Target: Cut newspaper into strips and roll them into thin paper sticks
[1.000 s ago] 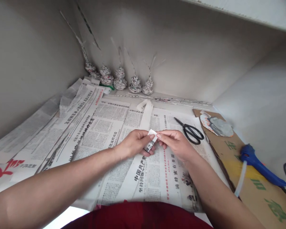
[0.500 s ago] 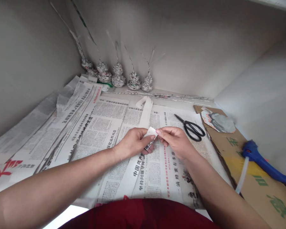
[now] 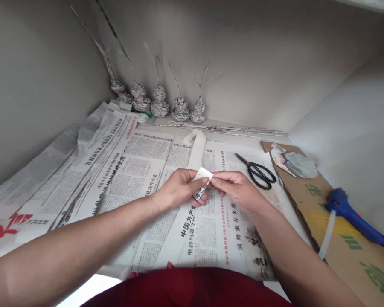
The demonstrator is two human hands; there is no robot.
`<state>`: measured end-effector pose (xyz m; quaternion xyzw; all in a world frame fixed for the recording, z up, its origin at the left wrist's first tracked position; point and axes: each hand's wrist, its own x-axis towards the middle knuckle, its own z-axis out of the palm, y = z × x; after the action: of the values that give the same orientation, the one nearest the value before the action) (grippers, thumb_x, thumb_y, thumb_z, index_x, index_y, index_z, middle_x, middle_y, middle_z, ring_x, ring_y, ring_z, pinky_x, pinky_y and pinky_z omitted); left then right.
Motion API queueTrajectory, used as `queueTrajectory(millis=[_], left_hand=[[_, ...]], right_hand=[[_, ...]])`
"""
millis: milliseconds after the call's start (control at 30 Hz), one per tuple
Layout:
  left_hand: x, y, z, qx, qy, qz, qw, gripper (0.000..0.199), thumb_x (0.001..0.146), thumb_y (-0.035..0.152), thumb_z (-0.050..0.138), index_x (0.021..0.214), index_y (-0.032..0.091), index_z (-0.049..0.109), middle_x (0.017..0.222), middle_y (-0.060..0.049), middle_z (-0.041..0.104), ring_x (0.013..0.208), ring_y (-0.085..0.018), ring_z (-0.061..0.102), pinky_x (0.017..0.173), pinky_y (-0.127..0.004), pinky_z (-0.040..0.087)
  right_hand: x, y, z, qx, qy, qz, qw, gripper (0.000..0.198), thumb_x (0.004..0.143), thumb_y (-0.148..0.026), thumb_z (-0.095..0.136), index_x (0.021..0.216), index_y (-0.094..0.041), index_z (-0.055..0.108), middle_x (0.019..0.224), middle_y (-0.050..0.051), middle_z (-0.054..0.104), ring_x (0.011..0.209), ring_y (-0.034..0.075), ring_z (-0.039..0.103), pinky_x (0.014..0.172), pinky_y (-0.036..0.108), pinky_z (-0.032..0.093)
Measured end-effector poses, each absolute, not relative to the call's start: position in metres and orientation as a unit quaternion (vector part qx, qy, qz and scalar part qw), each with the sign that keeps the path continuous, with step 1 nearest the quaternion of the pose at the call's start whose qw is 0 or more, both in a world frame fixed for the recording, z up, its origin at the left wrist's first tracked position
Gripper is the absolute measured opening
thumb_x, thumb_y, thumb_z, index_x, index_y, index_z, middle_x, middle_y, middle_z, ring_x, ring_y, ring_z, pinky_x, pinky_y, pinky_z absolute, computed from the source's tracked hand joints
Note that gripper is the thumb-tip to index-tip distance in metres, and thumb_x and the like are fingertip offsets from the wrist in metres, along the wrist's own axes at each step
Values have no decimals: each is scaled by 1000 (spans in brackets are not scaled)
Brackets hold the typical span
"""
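A narrow newspaper strip [image 3: 197, 154] runs from a loose curl on the table toward me, and its near end is in my hands. My left hand [image 3: 184, 187] is closed on the strip, thumb on top and fingers beneath. Its white end sticks up past the thumb, with dark print below. My right hand [image 3: 233, 187] pinches the right corner of that end between thumb and forefinger. Under both hands lie printed newspaper sheets [image 3: 147, 170]. Black-handled scissors [image 3: 257, 170] rest on the paper just beyond my right hand.
Several woven paper gourds [image 3: 160, 102] stand along the back wall. Thin rolled paper sticks [image 3: 230, 128] lie before them. More newspaper strips [image 3: 67, 170] are layered at left. On the right, a cardboard piece [image 3: 310, 187] bears a blue glue gun [image 3: 355, 217] and a grey-smeared scrap [image 3: 294, 163].
Both hands stay close together on the strip. The white end now shows a little more above my left thumb. The whole view has shifted very slightly.
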<state>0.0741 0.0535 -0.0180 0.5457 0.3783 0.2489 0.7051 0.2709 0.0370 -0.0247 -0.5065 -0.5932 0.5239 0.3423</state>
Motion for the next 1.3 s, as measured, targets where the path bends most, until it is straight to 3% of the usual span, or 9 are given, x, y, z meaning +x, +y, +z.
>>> queueTrajectory(millis=[567, 800, 1033, 1300], left_hand=[[75, 51, -27, 618, 361, 266, 646, 31, 88, 43, 54, 94, 15, 66, 73, -5, 66, 68, -16, 65, 60, -29, 57], [76, 50, -23, 527, 357, 234, 735, 31, 85, 37, 60, 106, 14, 63, 86, -8, 70, 80, -17, 67, 73, -34, 57], [78, 45, -26, 480, 351, 228, 771, 29, 87, 40, 57, 96, 14, 66, 85, -8, 69, 79, -16, 67, 70, -31, 56], [78, 44, -21, 541, 398, 215, 709, 31, 87, 43, 55, 91, 14, 63, 78, -7, 69, 70, -16, 68, 63, -30, 58]], right_hand=[[261, 36, -22, -525, -556, 512, 391, 19, 78, -40, 70, 82, -23, 77, 59, -2, 58, 54, 10, 41, 54, 27, 35], [265, 36, -22, -537, -544, 510, 395, 27, 77, -42, 70, 93, -20, 76, 57, -2, 55, 53, 10, 39, 51, 27, 31], [262, 36, -17, -531, -536, 519, 401, 23, 79, -40, 68, 81, -18, 74, 60, 0, 62, 49, 9, 45, 49, 26, 36], [259, 35, -20, -539, -520, 518, 413, 25, 76, -43, 70, 73, -18, 70, 58, 0, 61, 47, 8, 45, 46, 24, 37]])
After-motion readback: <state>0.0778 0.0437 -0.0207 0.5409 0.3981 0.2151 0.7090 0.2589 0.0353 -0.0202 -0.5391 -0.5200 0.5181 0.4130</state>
